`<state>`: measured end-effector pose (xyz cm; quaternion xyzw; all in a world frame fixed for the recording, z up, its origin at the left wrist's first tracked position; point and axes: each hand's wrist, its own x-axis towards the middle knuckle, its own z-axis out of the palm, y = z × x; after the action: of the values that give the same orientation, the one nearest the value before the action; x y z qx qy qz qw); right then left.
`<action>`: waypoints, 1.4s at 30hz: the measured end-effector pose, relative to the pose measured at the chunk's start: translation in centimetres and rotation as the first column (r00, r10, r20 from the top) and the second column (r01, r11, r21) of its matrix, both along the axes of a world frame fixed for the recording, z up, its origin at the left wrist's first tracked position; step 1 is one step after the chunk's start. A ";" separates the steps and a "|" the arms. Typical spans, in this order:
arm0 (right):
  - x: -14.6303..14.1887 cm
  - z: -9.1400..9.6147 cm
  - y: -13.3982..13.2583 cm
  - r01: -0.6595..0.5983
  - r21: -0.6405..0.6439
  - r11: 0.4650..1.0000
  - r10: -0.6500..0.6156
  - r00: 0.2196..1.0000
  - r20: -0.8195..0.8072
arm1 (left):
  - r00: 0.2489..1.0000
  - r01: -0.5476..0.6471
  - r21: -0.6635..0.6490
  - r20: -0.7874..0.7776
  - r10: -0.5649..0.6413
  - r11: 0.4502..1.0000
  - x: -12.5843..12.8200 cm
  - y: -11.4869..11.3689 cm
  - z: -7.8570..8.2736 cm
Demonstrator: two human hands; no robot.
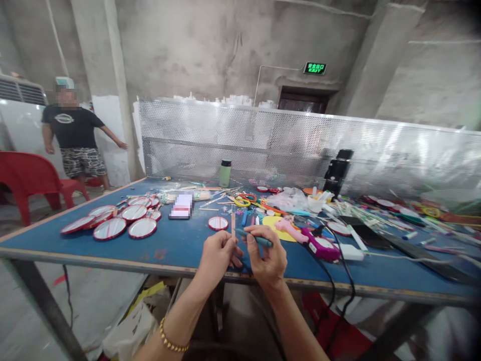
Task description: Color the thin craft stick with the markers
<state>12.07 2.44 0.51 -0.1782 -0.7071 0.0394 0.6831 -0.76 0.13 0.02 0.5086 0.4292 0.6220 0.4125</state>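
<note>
My left hand [220,253] is closed on a thin flat wooden stick [233,220], which stands upright above the fingertips. Pinched in my right hand [268,258] is a teal marker pen [261,240], its tip pointing left at the stick. Both hands are close together over the front edge of the blue table [180,250]. Just beyond them lies a single round disc with a red rim [218,222]. A yellow round piece [280,228] and a pink tool, perhaps a glue gun [291,229], lie to the right of my right hand.
Several red-rimmed discs [109,228] are grouped at the left, near a phone [181,205]. A green bottle [225,174] stands at the back. A purple power strip [321,245] trails black cables off the front edge. At far left a person [73,128] stands behind a red chair [30,173].
</note>
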 end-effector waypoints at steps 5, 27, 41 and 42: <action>-0.1 0.0 0.0 0.000 0.015 1.000 0.000 1.000 -0.015 | 1.000 0.004 -0.014 0.010 -0.004 1.000 0.0 -0.1 0.3; -0.1 -0.2 0.0 -0.007 0.026 1.000 0.008 1.000 -0.025 | 1.000 0.001 -0.016 0.001 -0.001 1.000 0.0 -0.2 0.3; 0.0 0.1 -0.4 -0.022 0.033 0.999 0.021 0.999 0.037 | 1.000 0.001 0.014 0.005 -0.001 1.000 0.0 0.0 0.0; 0.0 0.1 -0.4 -0.020 0.038 0.999 0.019 0.999 0.026 | 1.000 0.001 0.012 0.007 -0.001 1.000 0.1 0.0 0.0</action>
<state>12.11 2.00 0.61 -0.1585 -0.7181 0.0303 0.6770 -0.70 0.16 0.04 0.5093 0.4237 0.6260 0.4113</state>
